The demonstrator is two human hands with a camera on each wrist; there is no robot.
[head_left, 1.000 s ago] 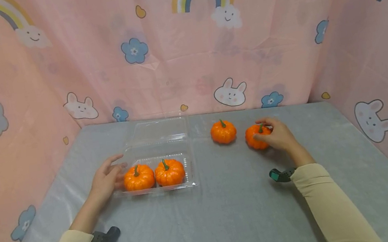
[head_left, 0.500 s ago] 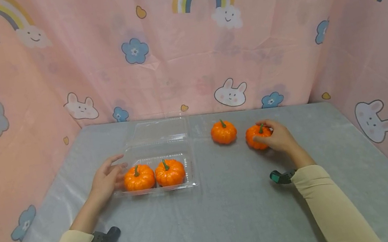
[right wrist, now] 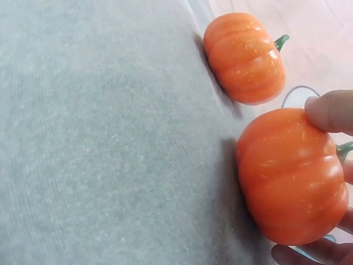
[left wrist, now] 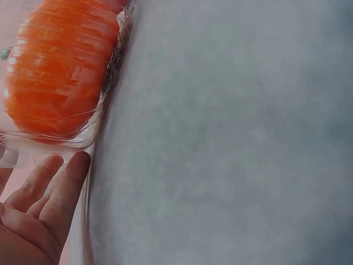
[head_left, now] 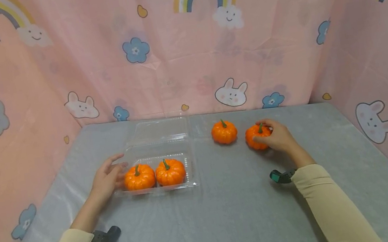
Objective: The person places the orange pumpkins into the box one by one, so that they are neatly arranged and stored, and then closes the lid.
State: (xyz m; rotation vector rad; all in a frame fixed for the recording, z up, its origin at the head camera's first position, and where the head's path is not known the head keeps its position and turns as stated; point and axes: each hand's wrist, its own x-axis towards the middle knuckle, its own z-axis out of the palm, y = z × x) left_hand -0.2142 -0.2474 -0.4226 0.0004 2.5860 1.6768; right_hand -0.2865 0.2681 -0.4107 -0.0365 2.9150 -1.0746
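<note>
The left hand [head_left: 105, 180], fingers loosely spread, is right by a clear box [head_left: 156, 149]. Inside sit a first pumpkin [head_left: 140, 179] and a second pumpkin [head_left: 170, 173]. A third pumpkin [head_left: 224, 133] sits on the gray table [head_left: 210, 221]. Beside it, the right hand [head_left: 277, 137] holds a fourth pumpkin [head_left: 253, 136] with thumb and fingers.

The head view has shifted slightly against the backdrop [head_left: 181, 65].

Head view high, wrist views close.
</note>
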